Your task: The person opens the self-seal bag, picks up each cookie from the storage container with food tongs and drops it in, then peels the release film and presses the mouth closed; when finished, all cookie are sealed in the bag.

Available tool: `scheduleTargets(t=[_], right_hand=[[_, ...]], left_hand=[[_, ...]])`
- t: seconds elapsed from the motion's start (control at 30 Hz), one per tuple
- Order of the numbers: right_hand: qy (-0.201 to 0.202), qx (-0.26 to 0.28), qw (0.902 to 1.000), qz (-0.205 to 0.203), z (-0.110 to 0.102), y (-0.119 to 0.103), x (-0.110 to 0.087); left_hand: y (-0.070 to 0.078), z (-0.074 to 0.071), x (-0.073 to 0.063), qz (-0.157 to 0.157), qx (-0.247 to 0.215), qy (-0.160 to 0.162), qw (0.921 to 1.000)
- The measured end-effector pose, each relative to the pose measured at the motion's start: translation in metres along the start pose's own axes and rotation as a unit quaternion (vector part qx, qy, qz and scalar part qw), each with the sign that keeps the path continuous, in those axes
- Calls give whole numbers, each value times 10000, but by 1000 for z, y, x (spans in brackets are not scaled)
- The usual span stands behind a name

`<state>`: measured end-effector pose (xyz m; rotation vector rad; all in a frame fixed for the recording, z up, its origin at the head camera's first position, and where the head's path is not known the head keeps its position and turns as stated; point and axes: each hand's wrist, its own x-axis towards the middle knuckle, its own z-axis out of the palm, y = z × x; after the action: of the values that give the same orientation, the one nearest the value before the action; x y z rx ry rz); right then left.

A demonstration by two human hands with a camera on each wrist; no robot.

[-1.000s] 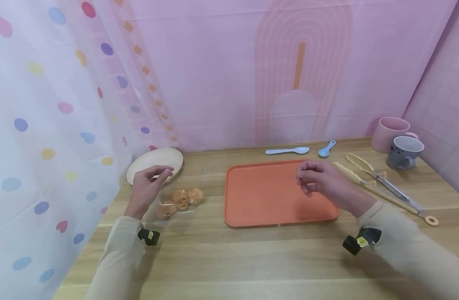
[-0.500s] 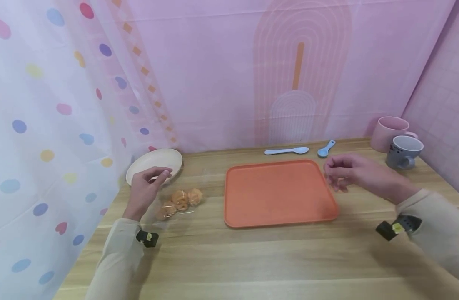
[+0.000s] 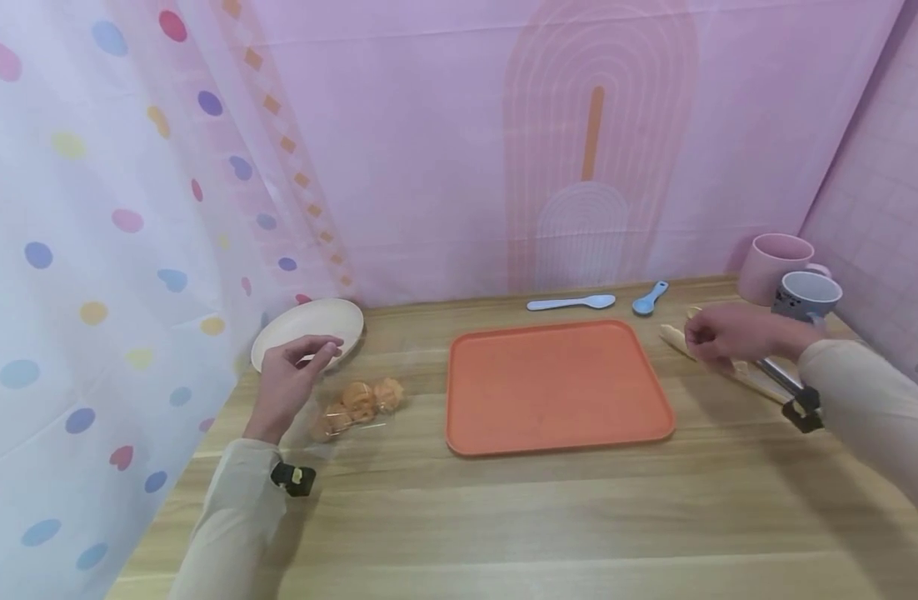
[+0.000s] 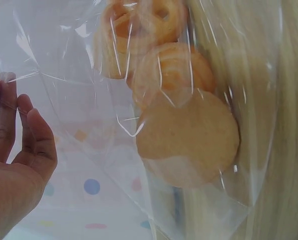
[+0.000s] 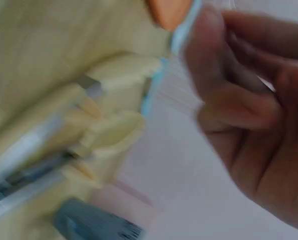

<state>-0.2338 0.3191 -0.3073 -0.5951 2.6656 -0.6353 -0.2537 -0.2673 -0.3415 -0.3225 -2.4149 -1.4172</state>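
Observation:
In the head view my left hand (image 3: 288,383) pinches the edge of a clear plastic bag with thumb and fingertips. Round, ridged cookies (image 3: 357,398) lie inside the bag, low over the tabletop. The left wrist view brings the transparent bag (image 4: 83,95) close up, with golden cookies (image 4: 189,135) stacked in it. On the right, my right hand (image 3: 736,336) hovers above cream-and-metal tongs (image 3: 672,337), partly hiding them. The right wrist view has this hand's curled fingers (image 5: 239,107) blurred and apart from the tongs' scalloped heads (image 5: 113,135).
An orange tray (image 3: 560,387) lies mid-table between the hands. A cream plate (image 3: 316,315) sits behind the left hand. At the back are a pale blue knife-like spoon (image 3: 571,303) and a small blue measuring spoon (image 3: 645,305). Pink (image 3: 762,271) and grey (image 3: 807,292) mugs stand back right.
My right hand has moved right from over the tray, past its edge, to above the tongs. The left hand keeps its hold on the bag almost unmoved.

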Motion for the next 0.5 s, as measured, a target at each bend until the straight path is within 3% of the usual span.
scheduleTargets(t=[0.2,0.5], right_hand=[[946,-916,9910,-252,22,14,20],[1708,-1643,9698,-579,31,16,27]], left_hand=[[0,1,-1,87,291,229,9993],[5,-1,-2,262,623,503,9964]])
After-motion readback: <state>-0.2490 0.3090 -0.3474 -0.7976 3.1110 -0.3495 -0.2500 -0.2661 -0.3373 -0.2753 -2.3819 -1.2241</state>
